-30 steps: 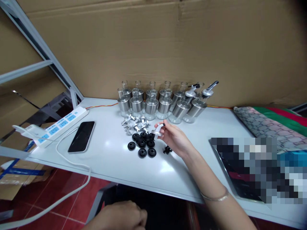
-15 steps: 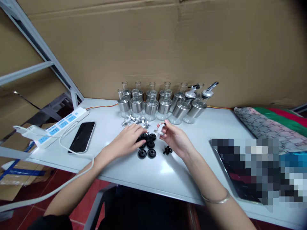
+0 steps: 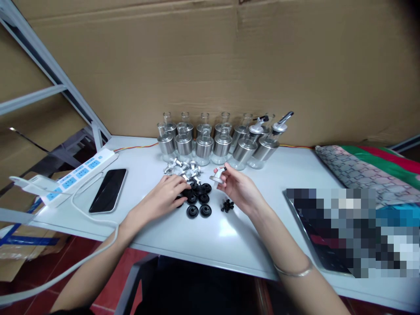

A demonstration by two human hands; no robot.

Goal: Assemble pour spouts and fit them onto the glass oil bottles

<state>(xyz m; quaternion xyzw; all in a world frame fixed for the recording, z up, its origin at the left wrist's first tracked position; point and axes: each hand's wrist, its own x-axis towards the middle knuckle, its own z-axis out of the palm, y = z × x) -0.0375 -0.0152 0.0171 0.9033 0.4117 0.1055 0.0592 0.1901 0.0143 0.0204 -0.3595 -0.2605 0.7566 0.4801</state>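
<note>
My right hand [image 3: 241,190] pinches a silver bottle pourer spout [image 3: 217,176] with a black tip, its round flange facing down, above the table. My left hand [image 3: 167,192] reaches over the left side of a group of round black rubber stoppers [image 3: 198,199]. Its thumb and fingers are apart, touching stoppers at the edge and partly covering them. Behind that hand lies a heap of loose silver pourer spouts [image 3: 184,169]. A small pile of little black caps [image 3: 227,205] sits below my right hand.
Two rows of glass bottles with steel sleeves [image 3: 204,148] stand at the back; two bear fitted pourers [image 3: 280,126]. To the left lie a phone [image 3: 108,190] and a power strip [image 3: 77,176] with a white cable. A patterned bag [image 3: 354,175] lies at right.
My left hand has slid left off the middle of the stoppers, uncovering more of them and of the spout heap. My right hand keeps its hold on the pourer spout. The view has shifted slightly.
</note>
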